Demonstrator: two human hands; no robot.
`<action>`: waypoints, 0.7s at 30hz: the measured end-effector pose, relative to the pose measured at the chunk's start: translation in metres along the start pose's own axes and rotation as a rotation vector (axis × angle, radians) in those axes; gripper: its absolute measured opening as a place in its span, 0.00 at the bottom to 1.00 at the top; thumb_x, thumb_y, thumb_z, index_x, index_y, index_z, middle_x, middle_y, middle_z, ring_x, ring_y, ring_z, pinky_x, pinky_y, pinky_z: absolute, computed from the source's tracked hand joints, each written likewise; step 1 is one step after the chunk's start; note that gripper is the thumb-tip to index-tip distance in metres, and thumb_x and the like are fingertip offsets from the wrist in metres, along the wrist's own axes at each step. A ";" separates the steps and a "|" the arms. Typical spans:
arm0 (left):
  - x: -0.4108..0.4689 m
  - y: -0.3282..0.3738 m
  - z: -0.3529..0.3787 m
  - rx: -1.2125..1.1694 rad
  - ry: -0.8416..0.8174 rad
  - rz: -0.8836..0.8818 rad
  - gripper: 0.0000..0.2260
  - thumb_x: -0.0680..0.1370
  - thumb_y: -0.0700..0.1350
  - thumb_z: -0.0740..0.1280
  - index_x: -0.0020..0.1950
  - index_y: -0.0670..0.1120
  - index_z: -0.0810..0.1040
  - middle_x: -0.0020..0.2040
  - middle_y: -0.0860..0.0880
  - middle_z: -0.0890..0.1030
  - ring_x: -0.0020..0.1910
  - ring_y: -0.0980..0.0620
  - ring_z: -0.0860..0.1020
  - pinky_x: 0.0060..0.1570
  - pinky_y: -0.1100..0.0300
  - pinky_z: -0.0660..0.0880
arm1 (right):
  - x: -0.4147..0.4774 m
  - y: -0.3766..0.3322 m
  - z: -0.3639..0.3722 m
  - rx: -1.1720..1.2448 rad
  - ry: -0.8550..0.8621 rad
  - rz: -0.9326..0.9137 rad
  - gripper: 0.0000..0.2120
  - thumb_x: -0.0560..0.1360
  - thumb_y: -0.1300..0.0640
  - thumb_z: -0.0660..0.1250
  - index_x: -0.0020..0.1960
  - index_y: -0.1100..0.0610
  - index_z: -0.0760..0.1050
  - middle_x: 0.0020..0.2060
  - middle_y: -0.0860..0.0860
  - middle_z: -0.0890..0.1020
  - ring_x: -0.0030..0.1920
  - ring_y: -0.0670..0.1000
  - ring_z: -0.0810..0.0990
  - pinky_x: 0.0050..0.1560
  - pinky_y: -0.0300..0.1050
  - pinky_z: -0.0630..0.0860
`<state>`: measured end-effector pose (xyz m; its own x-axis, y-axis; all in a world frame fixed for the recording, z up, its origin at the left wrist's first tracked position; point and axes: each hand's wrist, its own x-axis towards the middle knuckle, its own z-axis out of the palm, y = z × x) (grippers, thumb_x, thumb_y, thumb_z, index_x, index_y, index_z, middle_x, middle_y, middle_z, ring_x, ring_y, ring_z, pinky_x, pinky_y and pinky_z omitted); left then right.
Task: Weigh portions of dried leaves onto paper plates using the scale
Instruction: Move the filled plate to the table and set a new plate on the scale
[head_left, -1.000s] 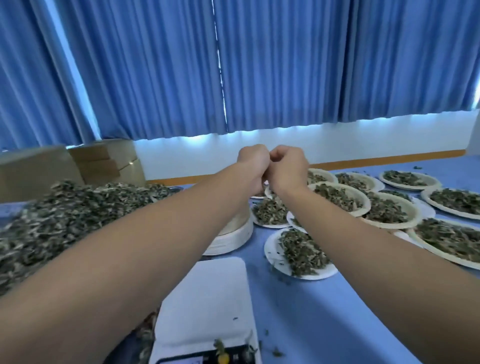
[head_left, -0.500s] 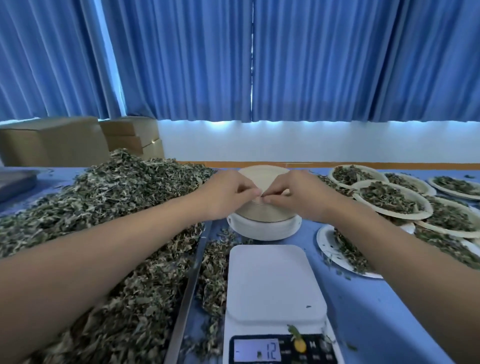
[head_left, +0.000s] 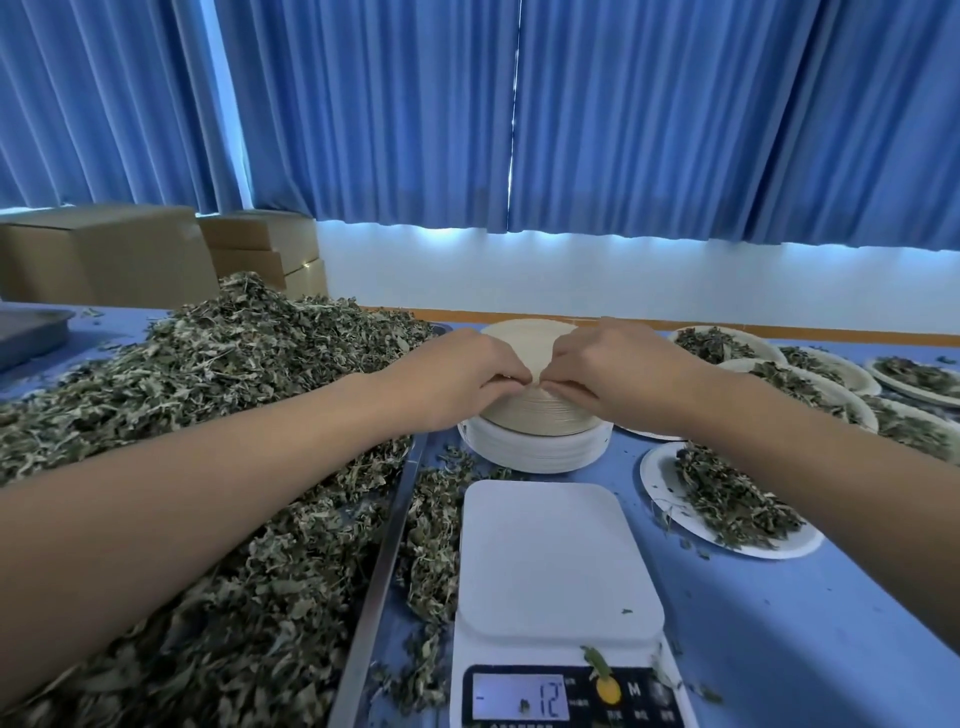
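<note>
Just beyond the scale sits the plate stack; left hand and right hand pinch its top rim with curled fingers; plates look light, thin, clingy; peel at the near edge.

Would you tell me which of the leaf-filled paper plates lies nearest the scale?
The plate just right of the scale, in front of all the rest. The other filled plates crowd together farther back on the right.
</note>
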<state>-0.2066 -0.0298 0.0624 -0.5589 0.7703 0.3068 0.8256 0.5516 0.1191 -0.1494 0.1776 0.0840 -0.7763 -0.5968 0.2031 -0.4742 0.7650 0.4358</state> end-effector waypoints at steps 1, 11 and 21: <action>0.001 0.000 -0.001 0.006 -0.005 0.001 0.09 0.83 0.46 0.64 0.53 0.48 0.85 0.50 0.54 0.85 0.50 0.49 0.81 0.52 0.47 0.75 | -0.001 0.000 -0.002 0.014 -0.007 0.000 0.21 0.86 0.46 0.49 0.54 0.50 0.80 0.45 0.48 0.78 0.49 0.53 0.77 0.51 0.52 0.74; 0.002 -0.003 0.000 0.045 0.002 0.004 0.09 0.83 0.46 0.64 0.52 0.49 0.84 0.50 0.56 0.85 0.49 0.51 0.81 0.52 0.48 0.76 | -0.001 0.000 -0.005 -0.021 -0.053 -0.032 0.21 0.86 0.46 0.50 0.54 0.49 0.81 0.46 0.47 0.78 0.49 0.54 0.78 0.50 0.52 0.75; 0.008 0.006 -0.001 0.194 0.048 -0.024 0.13 0.84 0.49 0.60 0.40 0.53 0.73 0.40 0.54 0.80 0.44 0.49 0.77 0.68 0.47 0.67 | -0.001 0.000 0.008 -0.362 0.287 -0.111 0.16 0.83 0.56 0.60 0.38 0.54 0.78 0.30 0.50 0.76 0.32 0.55 0.76 0.42 0.49 0.75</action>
<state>-0.2062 -0.0205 0.0665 -0.5700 0.7429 0.3509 0.7793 0.6242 -0.0555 -0.1522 0.1798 0.0769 -0.5589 -0.7517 0.3500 -0.3327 0.5899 0.7358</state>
